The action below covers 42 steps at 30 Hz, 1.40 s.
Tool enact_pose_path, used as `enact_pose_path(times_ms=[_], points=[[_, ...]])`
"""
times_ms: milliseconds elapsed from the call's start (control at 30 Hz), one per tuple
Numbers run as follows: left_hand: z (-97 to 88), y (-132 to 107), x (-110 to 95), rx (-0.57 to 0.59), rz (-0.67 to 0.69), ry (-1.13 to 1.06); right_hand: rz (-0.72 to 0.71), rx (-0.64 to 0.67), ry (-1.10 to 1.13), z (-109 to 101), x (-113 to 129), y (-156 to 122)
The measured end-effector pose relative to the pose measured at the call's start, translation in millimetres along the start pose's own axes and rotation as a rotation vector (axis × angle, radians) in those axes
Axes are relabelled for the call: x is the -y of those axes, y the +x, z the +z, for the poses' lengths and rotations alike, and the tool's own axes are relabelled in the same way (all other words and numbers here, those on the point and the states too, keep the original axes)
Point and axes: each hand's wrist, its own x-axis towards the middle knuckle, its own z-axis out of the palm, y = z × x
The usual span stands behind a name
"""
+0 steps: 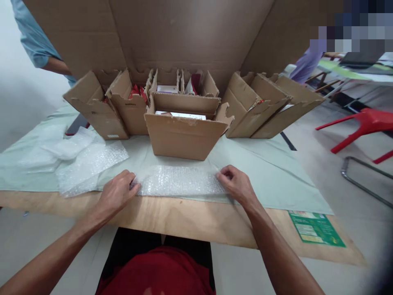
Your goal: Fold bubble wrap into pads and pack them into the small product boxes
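A sheet of clear bubble wrap (181, 181) lies stretched between my two hands near the table's front edge. My left hand (120, 189) is closed on its left end, thumb and fingers pinching it. At the right end, my right hand (236, 182) pinches the wrap with curled fingers. Just behind the sheet stands an open cardboard box (187, 137) with white flat items (184, 116) showing inside. More loose bubble wrap (92, 162) is heaped to the left of my left hand.
Several open cardboard boxes (102, 116) stand behind, some with red packets (138, 93) inside, before a tall cardboard panel (190, 32). A pale green cloth (270, 172) covers the wooden table (184, 213). A green printed sheet (316, 229) lies front right. A person's sleeve (37, 37) shows at left.
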Motion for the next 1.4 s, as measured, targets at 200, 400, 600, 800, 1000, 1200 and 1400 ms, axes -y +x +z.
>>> enact_pose_path(times_ms=[200,400,600,800,1000,1200,1400], points=[[-23.3,-9,7,-0.070,-0.048,-0.140,0.034,0.060,0.509,-27,0,-62],[-47.3,33,28,-0.099,-0.111,-0.297,0.027,0.311,0.692,0,25,-123],[-37.7,103,16,-0.079,0.056,-0.077,-0.193,0.508,0.632,50,89,-150],[-18.8,69,-5,-0.228,0.153,-0.046,-0.232,0.665,0.603,58,111,-151],[2.1,-17,6,-0.655,0.374,-0.046,-0.144,0.712,0.659,51,100,-146],[15.1,-2,19,-0.555,0.219,-0.120,-0.149,0.752,0.601,54,100,-150],[13.5,-14,8,-0.403,0.513,-0.206,-0.157,0.749,0.619,55,100,-148]])
